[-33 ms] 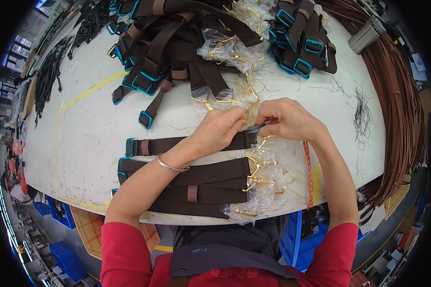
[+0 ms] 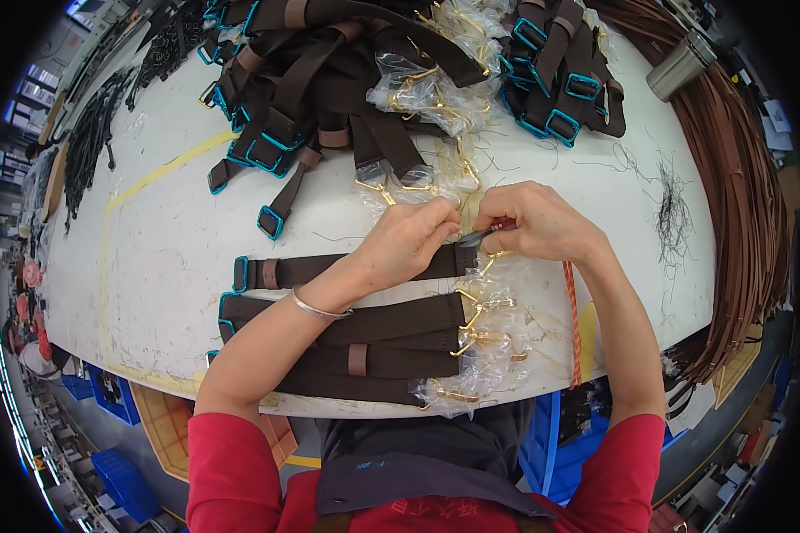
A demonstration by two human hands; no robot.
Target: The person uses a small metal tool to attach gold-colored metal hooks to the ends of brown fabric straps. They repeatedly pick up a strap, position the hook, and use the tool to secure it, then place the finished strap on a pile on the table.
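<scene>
My right hand [image 2: 538,222] is closed around small thread snips [image 2: 478,237], whose dark blades reach to the end of a dark brown webbing strap [image 2: 307,271]. Just left of the blades, my left hand [image 2: 411,238] is pinched above that strap; whatever its fingertips grip is hidden. The strap has a blue buckle [image 2: 240,274] on its left end and a gold-coloured hook in clear plastic [image 2: 500,258] on its right. Nearer to me lie several similar straps [image 2: 391,322], partly under my left forearm, with their wrapped gold hooks [image 2: 480,339] on the right.
A heap of brown straps [image 2: 316,67] covers the far side, with a smaller pile [image 2: 560,75] to its right. A steel flask [image 2: 682,65] stands beside long brown strips [image 2: 729,178]. Loose threads [image 2: 673,209] and an orange cord [image 2: 572,324] lie on the white table [image 2: 160,240].
</scene>
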